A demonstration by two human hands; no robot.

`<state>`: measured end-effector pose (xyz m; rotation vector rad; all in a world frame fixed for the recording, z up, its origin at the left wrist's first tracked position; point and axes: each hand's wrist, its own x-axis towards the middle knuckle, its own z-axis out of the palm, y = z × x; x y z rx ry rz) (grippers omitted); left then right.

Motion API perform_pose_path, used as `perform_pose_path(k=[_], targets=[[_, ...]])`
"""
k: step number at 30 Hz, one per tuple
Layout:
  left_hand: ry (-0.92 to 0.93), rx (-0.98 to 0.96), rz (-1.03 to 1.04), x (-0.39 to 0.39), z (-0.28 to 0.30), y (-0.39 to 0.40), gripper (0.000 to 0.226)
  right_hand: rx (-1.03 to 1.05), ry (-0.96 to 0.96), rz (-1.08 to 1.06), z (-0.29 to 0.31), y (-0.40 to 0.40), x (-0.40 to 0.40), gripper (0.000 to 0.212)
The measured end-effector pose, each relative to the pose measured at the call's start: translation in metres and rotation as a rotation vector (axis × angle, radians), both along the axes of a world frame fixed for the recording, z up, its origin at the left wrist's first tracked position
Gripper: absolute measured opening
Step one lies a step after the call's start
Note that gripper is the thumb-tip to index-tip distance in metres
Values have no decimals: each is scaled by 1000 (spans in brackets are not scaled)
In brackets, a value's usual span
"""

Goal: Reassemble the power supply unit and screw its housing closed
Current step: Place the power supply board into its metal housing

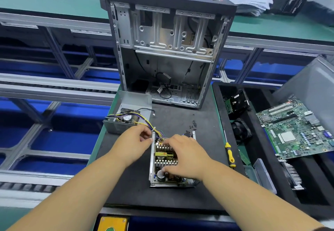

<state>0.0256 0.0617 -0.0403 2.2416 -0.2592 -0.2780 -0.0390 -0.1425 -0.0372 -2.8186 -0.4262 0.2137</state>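
Now the open PSU (165,165) lies on the mat (137,191), before the case (166,50). Right hand (188,155) rests spread on its board; left hand (134,140) pinches its left wall, cover (126,120) just behind.

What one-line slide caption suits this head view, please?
Both hands seat the circuit board in its open housing.

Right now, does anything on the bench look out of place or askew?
Nothing looks damaged. Loose screws lie scattered on the mat behind the open supply, and its cover sits apart with wires trailing across. The motherboard rests tilted in the tray at right.
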Motion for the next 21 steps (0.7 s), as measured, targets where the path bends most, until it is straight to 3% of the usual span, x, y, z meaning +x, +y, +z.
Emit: perform_pose_path(k=[12,21], targets=[[260,-121,-1,7,-10,0,27,-21,42,-36,-6,-2,7,72],[282,-98,-26,12,-15,1,25,9,15,-36,-7,-2,8,73]])
